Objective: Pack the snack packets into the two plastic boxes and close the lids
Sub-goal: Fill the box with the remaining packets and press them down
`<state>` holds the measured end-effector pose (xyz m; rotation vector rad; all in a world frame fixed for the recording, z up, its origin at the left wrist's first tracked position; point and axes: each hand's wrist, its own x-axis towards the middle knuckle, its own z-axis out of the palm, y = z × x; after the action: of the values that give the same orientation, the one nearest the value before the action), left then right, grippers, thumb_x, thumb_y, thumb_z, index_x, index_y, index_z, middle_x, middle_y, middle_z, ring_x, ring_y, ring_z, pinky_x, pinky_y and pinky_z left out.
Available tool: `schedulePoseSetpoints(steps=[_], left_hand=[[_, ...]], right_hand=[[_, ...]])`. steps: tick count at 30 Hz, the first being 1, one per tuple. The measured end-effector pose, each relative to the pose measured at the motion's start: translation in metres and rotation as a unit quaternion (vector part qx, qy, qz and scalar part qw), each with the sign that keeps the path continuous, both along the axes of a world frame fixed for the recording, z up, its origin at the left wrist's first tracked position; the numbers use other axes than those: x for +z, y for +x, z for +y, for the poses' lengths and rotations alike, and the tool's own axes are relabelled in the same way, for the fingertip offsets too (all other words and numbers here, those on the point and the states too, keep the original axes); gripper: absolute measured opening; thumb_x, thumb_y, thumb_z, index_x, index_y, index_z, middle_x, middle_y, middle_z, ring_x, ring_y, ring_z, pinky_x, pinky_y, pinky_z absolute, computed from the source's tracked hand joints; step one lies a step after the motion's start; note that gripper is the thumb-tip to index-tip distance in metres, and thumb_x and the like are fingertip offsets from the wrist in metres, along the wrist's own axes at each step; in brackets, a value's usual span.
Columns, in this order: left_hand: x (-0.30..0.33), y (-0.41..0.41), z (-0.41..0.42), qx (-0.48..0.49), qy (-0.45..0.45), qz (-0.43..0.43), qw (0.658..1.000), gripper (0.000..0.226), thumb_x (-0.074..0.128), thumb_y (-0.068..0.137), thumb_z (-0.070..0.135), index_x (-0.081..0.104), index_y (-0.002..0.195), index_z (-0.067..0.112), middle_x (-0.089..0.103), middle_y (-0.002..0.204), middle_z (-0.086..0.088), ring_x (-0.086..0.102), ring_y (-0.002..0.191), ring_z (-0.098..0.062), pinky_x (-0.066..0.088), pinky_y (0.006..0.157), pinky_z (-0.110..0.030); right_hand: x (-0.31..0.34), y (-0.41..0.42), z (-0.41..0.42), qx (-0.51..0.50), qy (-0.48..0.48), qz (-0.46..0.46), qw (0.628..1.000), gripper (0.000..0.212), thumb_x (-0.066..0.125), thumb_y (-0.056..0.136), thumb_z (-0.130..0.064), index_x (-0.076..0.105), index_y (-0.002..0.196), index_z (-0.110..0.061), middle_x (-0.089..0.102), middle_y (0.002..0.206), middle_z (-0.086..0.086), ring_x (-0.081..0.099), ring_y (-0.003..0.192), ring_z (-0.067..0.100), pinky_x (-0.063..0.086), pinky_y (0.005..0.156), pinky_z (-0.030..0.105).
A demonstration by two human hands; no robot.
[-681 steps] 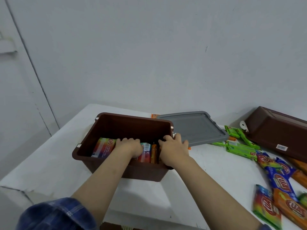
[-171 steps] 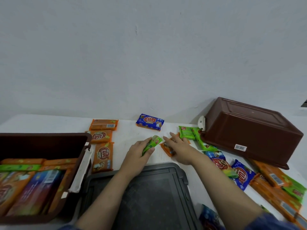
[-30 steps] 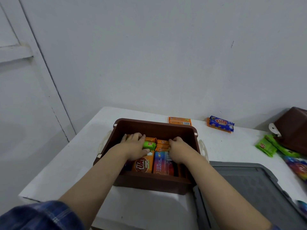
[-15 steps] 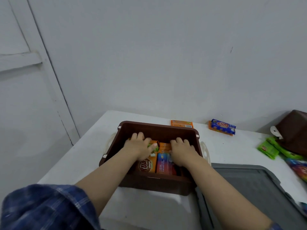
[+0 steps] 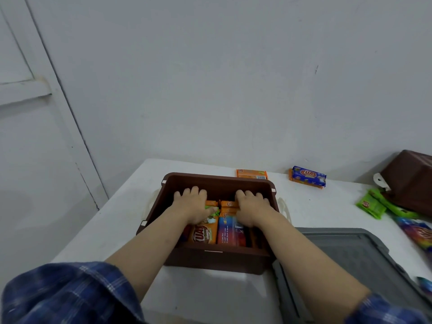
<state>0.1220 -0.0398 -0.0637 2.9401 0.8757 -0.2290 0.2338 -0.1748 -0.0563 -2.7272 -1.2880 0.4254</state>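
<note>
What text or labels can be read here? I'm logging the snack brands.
"TUA", roughly, in a red oval: orange packet in the open brown box.
The same logo: blue packet by the wall.
Small print on the blue-red packet: too blurred.
Barcode on the orange packet at the back: unreadable.

It looked like a plain indoor room — bare grey-white walls (image 5: 233,78), a pale panelled door (image 5: 35,136) at the left, and a white table (image 5: 327,206) pushed against the wall. Nothing showed whether it was a home or a workplace — only a sparse, undecorated room.
</note>
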Motion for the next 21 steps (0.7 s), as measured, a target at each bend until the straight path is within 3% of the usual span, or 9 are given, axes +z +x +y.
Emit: schedulePoseSetpoints(steps=[5,8,11,13,14,16,19,21], left_hand=[[-0.001,0.005,0.005,-0.013,-0.011,-0.041,0.999,0.057,0.051,0.089,0.058,0.048,0.128,0.017,0.047,0.129,-0.008,0.041,0.121,-0.026,0.037,0.100,-0.039],[0.001,0.003,-0.003,-0.009,-0.013,-0.106,0.994,0.045,0.063,0.088,0.041,0.049,0.123,0.017,0.045,0.123,-0.006,0.041,0.115,-0.021,0.045,0.092,-0.034],[-0.005,-0.002,-0.013,-0.059,0.072,-0.135,0.986,0.041,0.061,0.089,0.019,0.048,0.127,0.015,0.039,0.132,-0.006,0.041,0.115,-0.020,0.049,0.090,-0.032],[-0.011,-0.005,-0.014,-0.072,0.011,-0.059,0.996,0.053,0.051,0.096,0.026,0.034,0.144,0.013,0.025,0.152,-0.008,0.031,0.135,-0.025,0.039,0.107,-0.037],[-0.012,-0.007,-0.014,-0.060,-0.047,0.012,0.997,0.061,0.043,0.099,0.037,0.020,0.151,0.015,0.009,0.160,-0.005,0.016,0.144,-0.026,0.027,0.115,-0.042],[-0.012,-0.008,-0.010,-0.055,-0.099,0.122,0.986,0.070,0.023,0.099,0.054,-0.006,0.153,0.020,-0.020,0.159,0.003,-0.012,0.147,-0.023,0.005,0.118,-0.049],[-0.013,-0.006,-0.003,-0.053,-0.118,0.166,0.978,0.070,0.014,0.097,0.059,-0.017,0.150,0.025,-0.031,0.154,0.006,-0.024,0.144,-0.025,-0.006,0.115,-0.052],[-0.014,-0.004,-0.001,-0.046,-0.118,0.162,0.979,0.070,0.013,0.097,0.060,-0.018,0.149,0.027,-0.032,0.153,0.008,-0.026,0.143,-0.026,-0.007,0.115,-0.052]], right_hand=[[-0.002,-0.004,-0.002,0.007,0.098,-0.069,0.993,0.043,0.061,0.088,-0.020,0.044,0.128,-0.019,0.047,0.130,0.007,0.042,0.120,0.029,0.038,0.100,0.043],[-0.007,-0.011,-0.003,0.002,0.114,-0.112,0.987,0.050,0.064,0.085,-0.016,0.042,0.131,-0.019,0.042,0.131,0.010,0.039,0.121,0.032,0.041,0.099,0.043],[-0.007,-0.012,-0.007,-0.005,0.108,-0.072,0.992,0.040,0.062,0.088,-0.011,0.048,0.125,-0.014,0.046,0.129,0.010,0.048,0.115,0.027,0.047,0.092,0.035],[-0.005,-0.012,-0.008,0.004,0.061,-0.040,0.997,0.038,0.061,0.090,-0.010,0.050,0.127,-0.012,0.051,0.129,0.009,0.053,0.116,0.025,0.048,0.095,0.035],[-0.004,-0.013,-0.009,0.011,0.033,-0.034,0.999,0.040,0.061,0.091,-0.011,0.049,0.130,-0.012,0.052,0.131,0.010,0.053,0.119,0.025,0.048,0.098,0.035],[-0.005,-0.018,-0.011,0.023,-0.030,-0.017,0.999,0.051,0.059,0.093,-0.018,0.041,0.140,-0.011,0.044,0.141,0.012,0.047,0.127,0.029,0.043,0.105,0.041],[-0.011,-0.025,-0.017,0.029,-0.084,-0.005,0.996,0.075,0.056,0.095,-0.029,0.012,0.154,-0.013,0.017,0.154,0.015,0.021,0.142,0.036,0.027,0.115,0.049],[-0.012,-0.026,-0.017,0.015,-0.094,0.000,0.996,0.081,0.057,0.095,-0.030,0.005,0.155,-0.017,0.003,0.157,0.015,0.007,0.145,0.038,0.021,0.117,0.051]])
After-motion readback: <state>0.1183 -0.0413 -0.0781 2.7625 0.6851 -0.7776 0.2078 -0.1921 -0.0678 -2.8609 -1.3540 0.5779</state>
